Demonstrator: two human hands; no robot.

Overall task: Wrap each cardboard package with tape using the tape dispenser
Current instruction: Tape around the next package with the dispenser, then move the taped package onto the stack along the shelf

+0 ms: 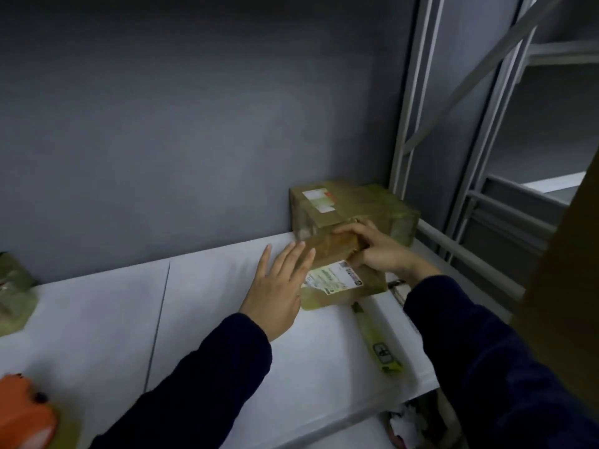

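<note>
Nearest, lower left: orange tape dispenser [22, 413], set aside on the white table [210, 319], neither hand on it. Right of centre: yellow-green tool [377, 341], perhaps a cutter, lying flat and idle. Mid-table: left hand [278, 286], fingers straight and spread, laid against the left side of the small package [337, 277], likely to steady it. The package is labelled, glossy with tape and resting on the table. Right hand [376, 251]: fingers curled over its top, gripping, apparently to shift or turn it. Just behind: large package [353, 209], parked against the grey wall [194, 140], seemingly finished stock.
</note>
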